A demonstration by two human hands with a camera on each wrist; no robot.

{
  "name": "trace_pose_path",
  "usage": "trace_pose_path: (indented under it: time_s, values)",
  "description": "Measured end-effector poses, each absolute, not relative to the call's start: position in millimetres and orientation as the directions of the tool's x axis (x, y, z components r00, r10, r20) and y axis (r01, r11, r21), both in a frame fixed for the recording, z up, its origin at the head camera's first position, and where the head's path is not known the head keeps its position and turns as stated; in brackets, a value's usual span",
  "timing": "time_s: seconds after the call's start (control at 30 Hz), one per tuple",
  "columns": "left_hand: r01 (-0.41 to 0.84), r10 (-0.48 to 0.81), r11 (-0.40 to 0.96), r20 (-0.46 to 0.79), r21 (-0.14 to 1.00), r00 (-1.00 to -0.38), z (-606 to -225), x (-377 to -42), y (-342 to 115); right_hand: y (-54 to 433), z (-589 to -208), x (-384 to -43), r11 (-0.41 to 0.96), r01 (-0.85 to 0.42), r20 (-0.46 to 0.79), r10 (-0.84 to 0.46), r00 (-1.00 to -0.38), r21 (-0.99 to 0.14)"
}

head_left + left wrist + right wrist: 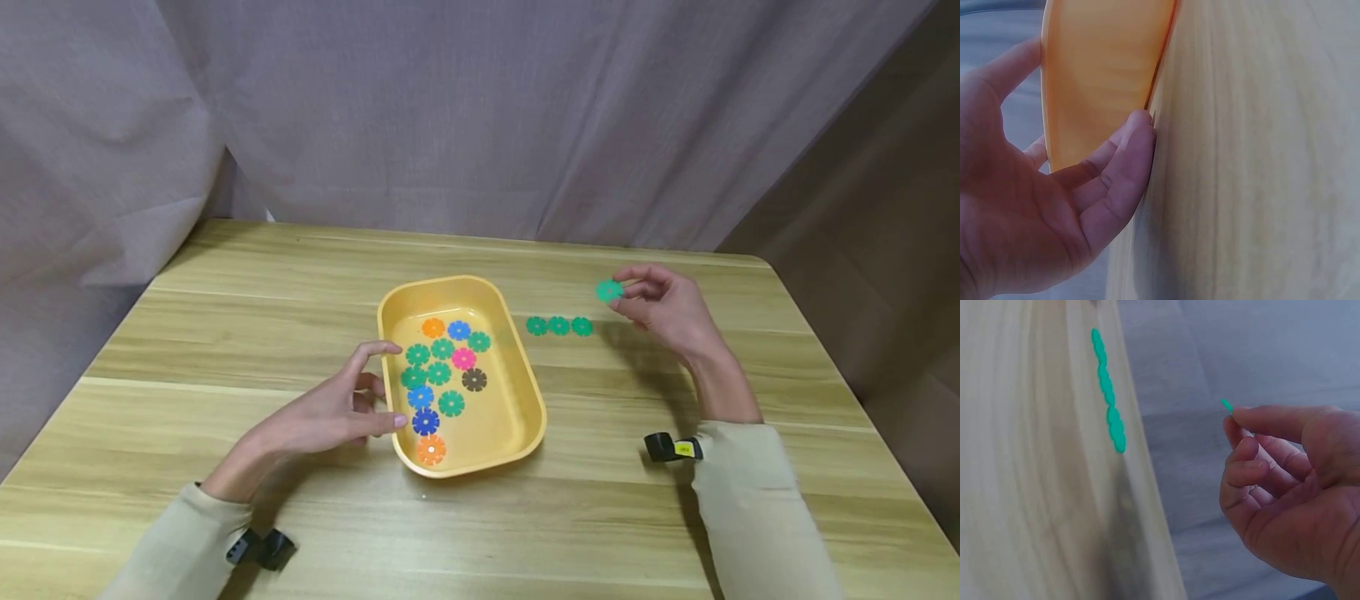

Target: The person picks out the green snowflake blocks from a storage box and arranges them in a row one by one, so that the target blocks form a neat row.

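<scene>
My right hand pinches a green notched plastic disc between thumb and fingers, raised above the table. In the right wrist view only a sliver of that disc shows past the fingertips. Just below it, three green discs lie side by side in a row on the tabletop. My left hand grips the left side of a yellow plastic tray, thumb and forefinger over the rim, other fingers against the outer wall. Inside the tray lie several discs: green, blue, orange, one pink and one brown.
The wood-grain table extends on every side of the tray. A grey curtain hangs behind its far edge, and a darker one along the right. Each wrist carries a small black camera, such as the right one.
</scene>
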State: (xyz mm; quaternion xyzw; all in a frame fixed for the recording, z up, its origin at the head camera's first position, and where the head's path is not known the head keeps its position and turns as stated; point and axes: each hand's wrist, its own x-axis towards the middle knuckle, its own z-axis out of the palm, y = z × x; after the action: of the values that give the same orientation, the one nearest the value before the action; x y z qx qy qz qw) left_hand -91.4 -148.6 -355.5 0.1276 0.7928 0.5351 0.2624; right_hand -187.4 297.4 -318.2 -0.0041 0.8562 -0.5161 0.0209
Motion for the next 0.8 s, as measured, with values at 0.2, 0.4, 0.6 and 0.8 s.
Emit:
trace_pose_path:
  time_s: [0.2, 0.4, 0.6, 0.8]
  values:
    - [-0.080, 0.481, 0.400, -0.283, 0.913, -0.830, -355, -92, -149, 305, -330, -191, 0.533, 0.062, -0.077, -0.007, -0.997, -0.844]
    - [-0.084, 0.476, 0.392, -0.280, 0.916, -0.834, -355, -92, -149, 309, -338, -195, 0.564, 0.075, -0.119, -0.042, -0.992, -0.823]
    - [-0.086, 0.473, 0.395, -0.283, 0.915, -0.834, -356, -92, -149, 309, -345, -198, 0.563, 0.085, -0.156, -0.079, -0.985, -0.822]
    - [-0.092, 0.478, 0.387, -0.285, 0.917, -0.831, -356, -91, -148, 309, -349, -199, 0.595, 0.106, -0.185, -0.073, -0.980, -0.797]
